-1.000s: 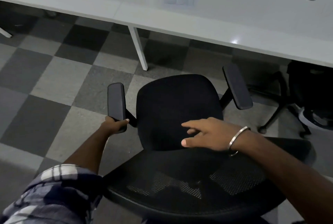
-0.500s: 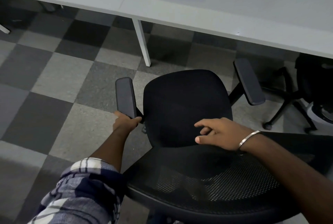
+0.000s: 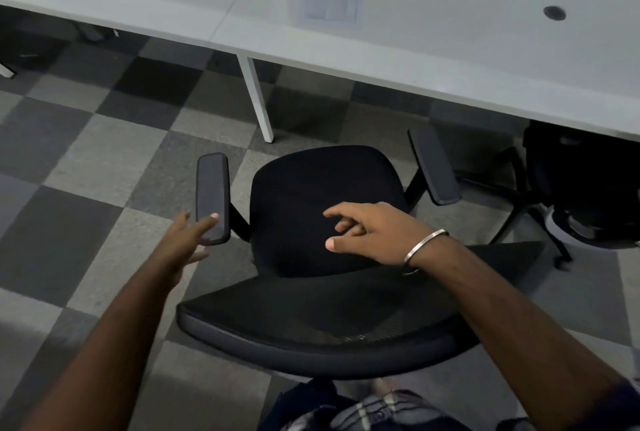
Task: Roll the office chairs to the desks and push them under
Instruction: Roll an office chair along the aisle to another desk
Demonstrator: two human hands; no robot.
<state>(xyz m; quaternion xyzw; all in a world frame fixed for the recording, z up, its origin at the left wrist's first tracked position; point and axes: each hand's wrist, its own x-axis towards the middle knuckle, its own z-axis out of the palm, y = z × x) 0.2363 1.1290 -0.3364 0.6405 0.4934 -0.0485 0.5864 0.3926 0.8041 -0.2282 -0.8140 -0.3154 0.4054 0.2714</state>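
Note:
A black office chair stands in front of me, its seat facing the white desk. Its mesh backrest is nearest to me. My left hand has straight fingers, and its fingertips touch the rear end of the left armrest. My right hand, with a metal bangle at the wrist, hovers over the rear of the seat above the backrest, fingers loosely spread and holding nothing. The right armrest lies close to the desk's front edge.
A white desk leg stands just left of the chair's front. A second black chair sits partly under the desk at the right, its wheeled base sticking out. The floor is grey and black checkered carpet.
My left hand has let go of the left armrest and now only touches it with straight fingers. My right hand has lifted slightly and spread. The view has shifted relative to the chair.

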